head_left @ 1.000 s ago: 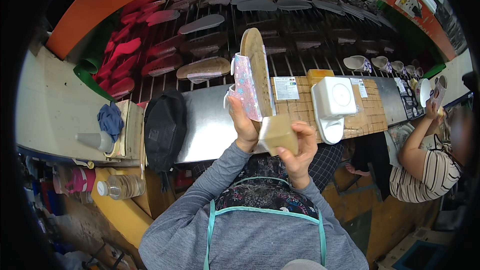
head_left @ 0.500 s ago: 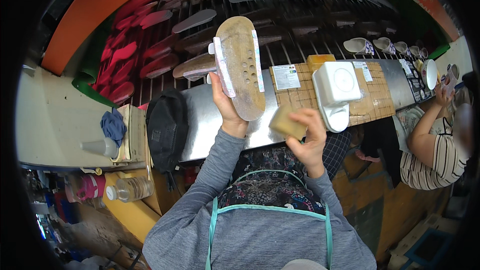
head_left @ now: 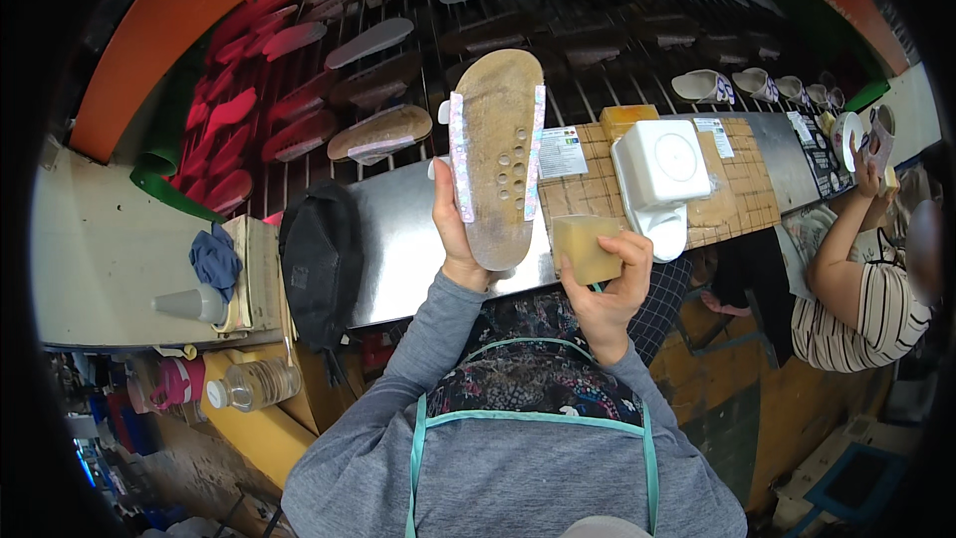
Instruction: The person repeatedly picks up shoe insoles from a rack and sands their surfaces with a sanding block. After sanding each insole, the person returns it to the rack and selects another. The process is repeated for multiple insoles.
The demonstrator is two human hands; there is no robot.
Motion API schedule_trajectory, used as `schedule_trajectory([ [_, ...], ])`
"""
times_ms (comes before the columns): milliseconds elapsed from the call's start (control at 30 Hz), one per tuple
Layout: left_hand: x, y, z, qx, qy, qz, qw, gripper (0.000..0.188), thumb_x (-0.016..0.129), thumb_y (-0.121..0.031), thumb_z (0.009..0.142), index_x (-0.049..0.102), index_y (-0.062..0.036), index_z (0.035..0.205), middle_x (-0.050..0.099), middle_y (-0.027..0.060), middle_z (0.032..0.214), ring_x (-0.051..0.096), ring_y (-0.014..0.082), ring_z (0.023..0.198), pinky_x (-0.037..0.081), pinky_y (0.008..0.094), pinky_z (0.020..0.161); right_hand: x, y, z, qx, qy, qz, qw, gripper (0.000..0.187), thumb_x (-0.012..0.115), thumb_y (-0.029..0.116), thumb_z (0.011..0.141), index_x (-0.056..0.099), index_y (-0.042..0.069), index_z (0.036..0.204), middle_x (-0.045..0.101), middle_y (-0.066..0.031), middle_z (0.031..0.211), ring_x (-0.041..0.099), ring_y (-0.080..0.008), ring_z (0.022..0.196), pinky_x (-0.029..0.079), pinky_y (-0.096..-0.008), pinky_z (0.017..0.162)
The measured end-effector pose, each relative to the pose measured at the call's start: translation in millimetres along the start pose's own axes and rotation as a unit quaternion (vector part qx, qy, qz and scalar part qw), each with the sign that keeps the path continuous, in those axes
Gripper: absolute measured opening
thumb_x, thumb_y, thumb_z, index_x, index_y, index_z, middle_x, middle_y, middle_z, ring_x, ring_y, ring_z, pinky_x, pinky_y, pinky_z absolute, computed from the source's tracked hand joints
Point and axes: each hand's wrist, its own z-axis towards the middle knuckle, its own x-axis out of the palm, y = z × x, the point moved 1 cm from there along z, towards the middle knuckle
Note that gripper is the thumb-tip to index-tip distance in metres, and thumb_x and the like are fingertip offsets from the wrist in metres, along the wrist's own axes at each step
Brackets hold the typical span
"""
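My left hand (head_left: 456, 239) is wrapped round the lower part of a brown sandal sole (head_left: 486, 154), its thumb along the left edge. The sole stands nearly upright, with several small round holes on its right half. Glittery pale strips run up both its sides. To its right, my right hand (head_left: 612, 304) grips a yellowish, translucent-looking block (head_left: 590, 247) between thumb and fingers. The block is apart from the sole. Both hands are over the near edge of the metal ledge (head_left: 393, 249).
Beyond the ledge, a slatted conveyor (head_left: 418, 70) carries rows of soles, reddish-lit at left. A white device (head_left: 669, 164) stands on a woven-pattern mat (head_left: 747, 174). A black bag (head_left: 321, 259) lies at left. At right, a co-worker's hand (head_left: 868, 179) holds a sandal.
The sole has come down and slightly right in my left hand. My right hand has turned the block so a broad face shows; its motion blur is gone.
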Motion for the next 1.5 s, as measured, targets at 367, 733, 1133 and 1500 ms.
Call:
schedule_trajectory([
  [367, 13.8, 9.6, 3.8, -0.027, -0.011, 0.011, 1.0, 0.066, 0.032, -0.057, 0.098, 0.048, -0.0024, 0.132, 0.059, 0.0162, 0.123, 0.061, 0.0263, 0.108, 0.053, 0.0373, 0.091, 14.9, 10.4, 25.2, -0.134, 0.103, -0.046, 0.985, 0.058, 0.074, 0.01, 0.06, 0.065, 0.012, 0.118, 0.057, -0.0163, 0.115, 0.058, -0.0288, 0.095, 0.041, -0.0384, 0.08],
  [733, 42.3, 41.5, 3.3, -0.043, 0.013, 0.054, 0.998, 0.07, 0.029, -0.06, 0.098, 0.045, -0.0037, 0.136, 0.055, 0.0146, 0.129, 0.054, 0.0248, 0.117, 0.044, 0.0378, 0.101, -0.6, -12.0, 22.6, 0.15, -0.024, 0.265, 0.952, 0.054, 0.066, 0.004, 0.079, 0.048, -0.003, 0.129, 0.052, -0.0154, 0.122, 0.054, -0.0234, 0.11, 0.045, -0.0337, 0.095],
  [1133, 54.3, 42.9, 22.6, 0.1, -0.073, 0.377, 0.918, 0.044, 0.041, -0.039, 0.103, 0.063, -0.0004, 0.107, 0.062, 0.0001, 0.092, 0.053, 0.0046, 0.079, 0.043, 0.0221, 0.066, -35.5, -22.3, 24.1, -0.006, 0.296, 0.026, 0.955, 0.076, 0.063, 0.007, 0.063, 0.046, 0.003, 0.138, 0.059, -0.0154, 0.1, 0.059, -0.0267, 0.097, 0.044, -0.0343, 0.09],
  [1500, 24.3, 13.3, 47.3, -0.057, -0.114, 0.171, 0.977, 0.054, 0.043, -0.04, 0.097, 0.049, 0.0031, 0.13, 0.058, 0.0166, 0.122, 0.058, 0.026, 0.109, 0.046, 0.0373, 0.096, -90.1, -47.1, 9.4, 0.134, 0.349, 0.111, 0.921, 0.081, 0.066, 0.005, 0.064, 0.044, 0.006, 0.142, 0.064, -0.0139, 0.1, 0.062, -0.0273, 0.098, 0.046, -0.0365, 0.091],
])
